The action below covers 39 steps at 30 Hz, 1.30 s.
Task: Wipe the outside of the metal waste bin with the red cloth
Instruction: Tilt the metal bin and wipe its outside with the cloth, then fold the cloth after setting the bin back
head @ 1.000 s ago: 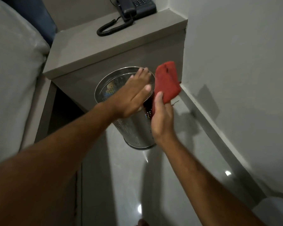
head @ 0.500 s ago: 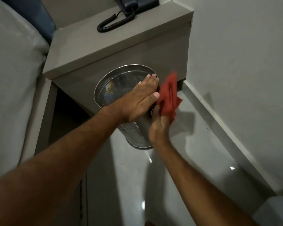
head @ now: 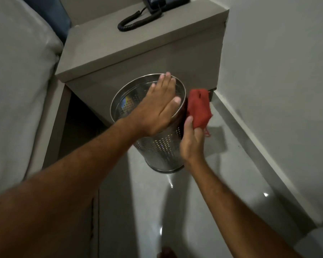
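Left hand (head: 159, 108): flat, open, palm over rim of metal waste bin (head: 162, 149) standing on floor (head: 231, 183) before nightstand (head: 138, 53). Right hand (head: 191, 140): clasping red cloth (head: 199, 108) against bin's right outer wall

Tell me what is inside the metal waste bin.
Inside the metal waste bin only the perforated inner wall with coloured reflections shows. The left hand lies flat over the rim, covering much of the opening; the bottom cannot be seen.
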Available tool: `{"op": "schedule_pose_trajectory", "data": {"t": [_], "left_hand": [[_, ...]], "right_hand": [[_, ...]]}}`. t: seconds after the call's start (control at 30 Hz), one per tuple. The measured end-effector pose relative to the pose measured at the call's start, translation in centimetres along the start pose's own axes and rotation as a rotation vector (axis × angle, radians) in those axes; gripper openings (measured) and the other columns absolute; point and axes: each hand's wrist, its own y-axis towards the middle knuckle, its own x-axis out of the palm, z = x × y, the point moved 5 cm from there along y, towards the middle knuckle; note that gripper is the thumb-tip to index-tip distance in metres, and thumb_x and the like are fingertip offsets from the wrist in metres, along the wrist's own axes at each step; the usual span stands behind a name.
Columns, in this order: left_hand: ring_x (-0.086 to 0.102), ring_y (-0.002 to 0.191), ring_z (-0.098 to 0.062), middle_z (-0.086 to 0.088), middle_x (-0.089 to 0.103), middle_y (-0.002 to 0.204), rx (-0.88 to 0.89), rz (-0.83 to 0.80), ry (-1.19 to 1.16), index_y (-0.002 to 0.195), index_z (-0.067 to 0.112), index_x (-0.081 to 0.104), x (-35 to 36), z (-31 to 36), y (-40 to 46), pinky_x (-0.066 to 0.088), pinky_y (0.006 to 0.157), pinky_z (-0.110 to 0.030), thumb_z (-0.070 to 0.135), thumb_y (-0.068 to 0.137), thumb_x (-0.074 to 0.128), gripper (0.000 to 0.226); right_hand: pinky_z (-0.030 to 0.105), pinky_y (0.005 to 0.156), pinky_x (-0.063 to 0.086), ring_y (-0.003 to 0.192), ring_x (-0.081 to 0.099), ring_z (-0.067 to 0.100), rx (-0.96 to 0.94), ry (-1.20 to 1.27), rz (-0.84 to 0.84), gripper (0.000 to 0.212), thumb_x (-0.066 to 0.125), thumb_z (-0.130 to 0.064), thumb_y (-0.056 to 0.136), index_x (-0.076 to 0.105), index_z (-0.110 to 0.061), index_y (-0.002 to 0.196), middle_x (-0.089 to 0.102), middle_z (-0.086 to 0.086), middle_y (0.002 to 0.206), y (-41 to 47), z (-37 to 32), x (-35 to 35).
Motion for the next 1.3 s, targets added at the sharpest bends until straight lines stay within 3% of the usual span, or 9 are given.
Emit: {"op": "schedule_pose_trajectory", "data": {"t": [0.2, 0.4, 0.57, 0.73, 0.8, 0.97, 1.07, 1.17, 1.3], "left_hand": [[-0.002, 0.15, -0.013, -0.007, 0.007, 0.163, 0.129, -0.096, -0.036, 0.152, 0.009, 0.016, 0.8, 0.6, 0.5, 0.0, 0.123, -0.036, 0.032, 0.1, 0.024, 0.058], [0.006, 0.15, -0.013, -0.01, 0.013, 0.162, 0.068, -0.065, -0.161, 0.151, 0.006, 0.021, 0.4, 0.2, 0.6, 0.005, 0.123, -0.033, 0.031, 0.099, 0.028, 0.058], [0.005, 0.15, -0.011, -0.007, 0.011, 0.163, 0.087, -0.057, -0.148, 0.151, 0.008, 0.02, 0.8, -0.1, 0.7, 0.005, 0.123, -0.032, 0.029, 0.103, 0.029, 0.053], [0.005, 0.15, -0.011, -0.009, 0.013, 0.163, 0.074, -0.014, -0.124, 0.151, 0.007, 0.018, 0.8, -0.8, 0.9, 0.003, 0.122, -0.031, 0.038, 0.099, 0.02, 0.061], [0.007, 0.15, -0.018, -0.015, 0.016, 0.161, 0.072, 0.096, -0.159, 0.15, 0.002, 0.018, -0.6, -0.3, 0.7, 0.003, 0.122, -0.035, 0.034, 0.099, 0.024, 0.061], [0.034, 0.141, -0.013, -0.008, 0.039, 0.153, -0.391, 0.554, -0.864, 0.143, 0.012, 0.04, -6.4, -0.7, -2.9, 0.024, 0.119, -0.036, 0.035, 0.097, 0.034, 0.052], [0.071, 0.094, -0.012, 0.001, 0.076, 0.101, -0.7, 0.349, -1.48, 0.098, 0.025, 0.075, -7.7, 2.2, -7.0, 0.05, 0.09, -0.043, 0.054, 0.092, 0.043, 0.043], [0.069, 0.104, -0.03, -0.008, 0.073, 0.115, -0.811, 0.054, -1.844, 0.115, 0.021, 0.068, -11.1, 6.9, -10.8, 0.05, 0.092, -0.059, 0.069, 0.073, 0.058, 0.065], [0.073, 0.092, -0.028, -0.006, 0.075, 0.104, -0.766, 0.219, -1.682, 0.108, 0.018, 0.068, -18.6, 8.7, -13.4, 0.061, 0.063, -0.041, 0.029, 0.051, 0.089, 0.062]], "right_hand": [[0.034, 0.108, 0.042, 0.129, 0.057, 0.044, 0.498, -0.309, 0.111, 0.043, 0.042, -0.025, 0.109, 0.064, 0.01, 0.124, 0.066, 0.031, 0.128, -1.8, 7.7, -3.3], [0.023, 0.114, 0.042, 0.142, 0.05, 0.008, -0.113, 0.081, -0.029, 0.048, 0.046, -0.031, 0.101, 0.046, -0.038, 0.149, 0.054, -0.012, 0.151, -2.4, 1.7, 2.5], [0.045, 0.122, 0.031, 0.142, 0.046, 0.039, 0.483, -0.102, 0.136, 0.04, 0.046, -0.012, 0.108, 0.052, 0.012, 0.139, 0.052, 0.029, 0.148, -5.2, 9.2, -1.3], [0.048, 0.069, 0.066, 0.105, 0.073, 0.028, 0.563, 0.299, 0.102, 0.042, 0.038, -0.048, 0.104, 0.066, -0.025, 0.125, 0.077, 0.009, 0.111, -4.8, 0.9, 3.2], [0.042, 0.081, 0.064, 0.114, 0.072, 0.025, 0.461, 0.469, -0.003, 0.049, 0.036, -0.052, 0.103, 0.063, -0.025, 0.133, 0.075, 0.01, 0.126, -5.0, -5.2, 3.6], [0.053, 0.118, 0.039, 0.14, 0.054, 0.031, 0.31, 0.737, -0.151, 0.052, 0.024, -0.039, 0.109, 0.049, -0.013, 0.147, 0.059, 0.016, 0.148, -5.1, -19.6, 1.1], [0.063, 0.121, 0.028, 0.146, 0.044, 0.039, 0.367, 0.747, -0.231, 0.055, 0.024, -0.042, 0.109, 0.052, -0.015, 0.147, 0.05, 0.021, 0.154, -6.1, -24.8, 1.6], [0.059, 0.114, 0.041, 0.136, 0.059, 0.032, 0.473, 0.861, -0.258, 0.05, 0.039, -0.045, 0.106, 0.061, -0.016, 0.141, 0.063, 0.014, 0.144, -8.4, -29.0, 3.5], [0.056, 0.111, 0.046, 0.139, 0.056, 0.033, 0.586, 0.869, -0.258, 0.053, 0.049, -0.034, 0.103, 0.048, -0.011, 0.15, 0.057, 0.017, 0.15, -10.8, -34.3, 6.0]]}}
